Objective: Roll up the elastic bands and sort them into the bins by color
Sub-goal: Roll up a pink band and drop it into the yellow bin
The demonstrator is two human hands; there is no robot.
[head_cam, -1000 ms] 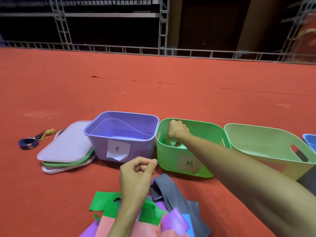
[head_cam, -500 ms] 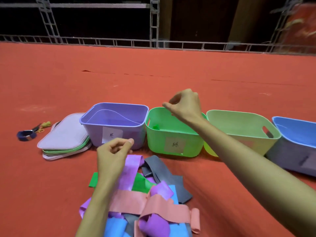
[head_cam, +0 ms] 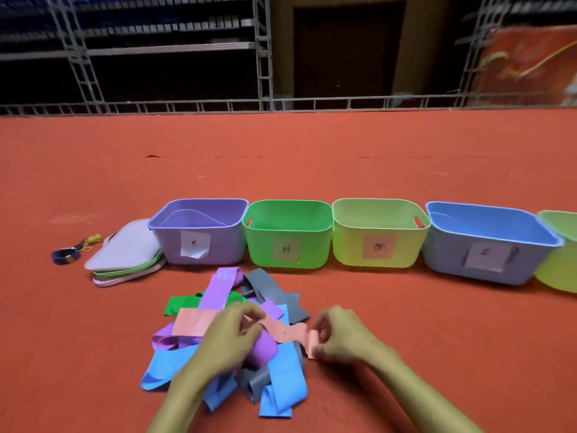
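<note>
Pink band point(head_cam: 287, 334), pinched between left hand point(head_cam: 229, 339), right hand point(head_cam: 342, 335) (folded end)

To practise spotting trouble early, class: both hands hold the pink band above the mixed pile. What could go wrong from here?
1. The pink band, held by the left hand and right hand, lies across a purple band; rolling may drag that along.
2. No bin in view is pink: only a pink label marks the yellow-green bin, so the roll could land in the wrong bin.
</note>
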